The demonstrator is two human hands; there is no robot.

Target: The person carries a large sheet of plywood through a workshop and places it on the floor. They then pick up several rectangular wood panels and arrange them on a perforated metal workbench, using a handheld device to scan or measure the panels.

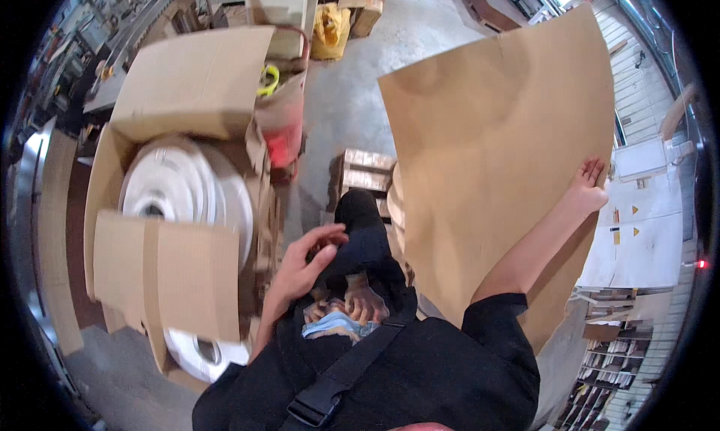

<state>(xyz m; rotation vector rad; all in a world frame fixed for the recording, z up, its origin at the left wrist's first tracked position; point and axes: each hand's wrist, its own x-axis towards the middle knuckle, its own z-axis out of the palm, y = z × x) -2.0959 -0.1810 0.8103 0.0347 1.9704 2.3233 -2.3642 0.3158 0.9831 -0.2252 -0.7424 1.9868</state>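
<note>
A large brown cardboard sheet (495, 123) stands raised and bent on my right, spreading from beside my leg to the shelves. My right hand (589, 183) is at its right edge, fingers lying over the board; the thumb cannot be made out. My right forearm crosses in front of the sheet. Over my thigh, my left hand (311, 258) hangs with loosely bent fingers apart and nothing visible in it. Left of that hand stands an opened cardboard box (169, 273) with large white rolls (169, 180) inside, its flaps folded out.
Past the box are a red bin (289, 123) with a yellow-green tape roll (268, 80) and a yellow bag (330, 30). A wooden pallet (366, 168) lies ahead of my leg, partly behind the sheet. White cabinets (637, 236) and stocked shelves (611, 363) line the right.
</note>
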